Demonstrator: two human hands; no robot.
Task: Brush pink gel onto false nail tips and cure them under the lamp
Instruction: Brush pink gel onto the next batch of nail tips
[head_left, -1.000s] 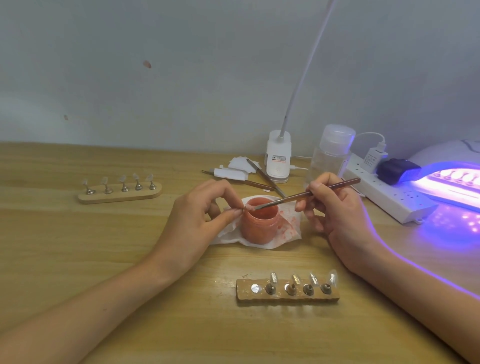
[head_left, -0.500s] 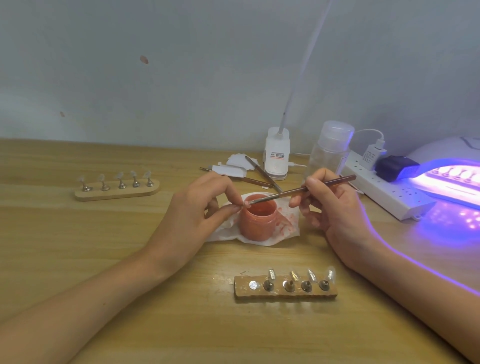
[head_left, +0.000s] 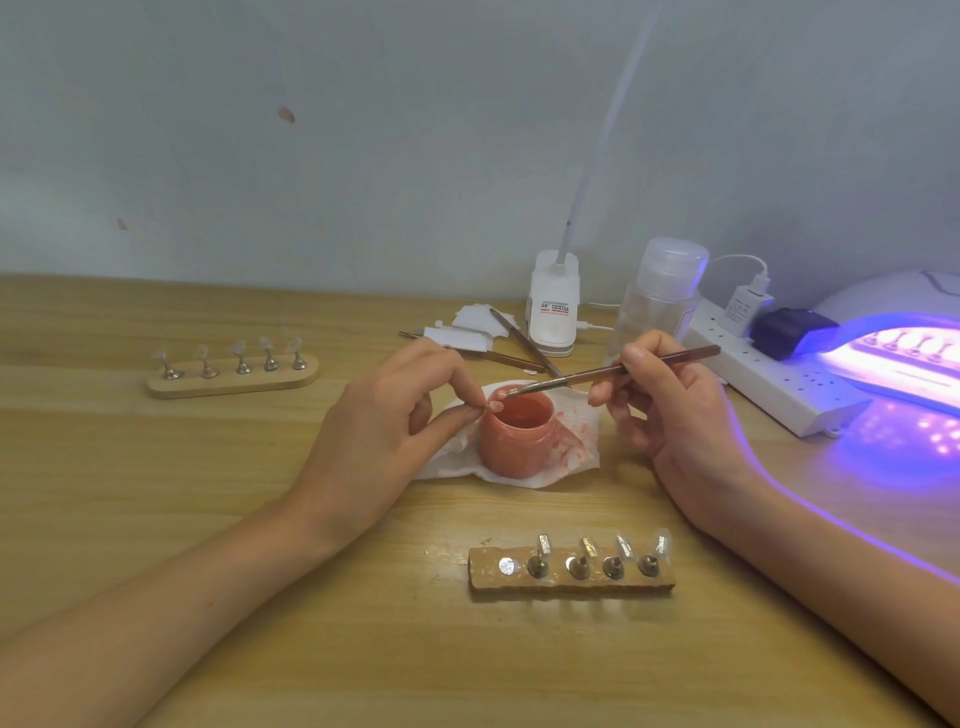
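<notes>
My left hand (head_left: 384, 426) pinches a small nail tip (head_left: 495, 406) between thumb and forefinger, just above the left rim of the open pink gel jar (head_left: 514, 439). The brown brush (head_left: 613, 371) is gripped in my right hand (head_left: 675, 415), its bristles touching that tip over the jar. A wooden holder (head_left: 571, 579) with several metal stands sits near me; its leftmost spot is bare. A second holder (head_left: 234, 371) with several clear tips stands at the far left. The curing lamp (head_left: 904, 353) glows violet at the right, with a holder of tips inside.
The jar sits on a pink-stained white wipe (head_left: 566, 447). Behind it lie spare brushes (head_left: 524, 345), paper scraps (head_left: 467, 332), a desk lamp base (head_left: 553, 306) and a clear pump bottle (head_left: 660, 296). A white power strip (head_left: 769, 384) runs beside the curing lamp.
The brush tip has slid a little along the pinched nail tip over the jar. Both hands stay in nearly the same place; the view shifted slightly.
</notes>
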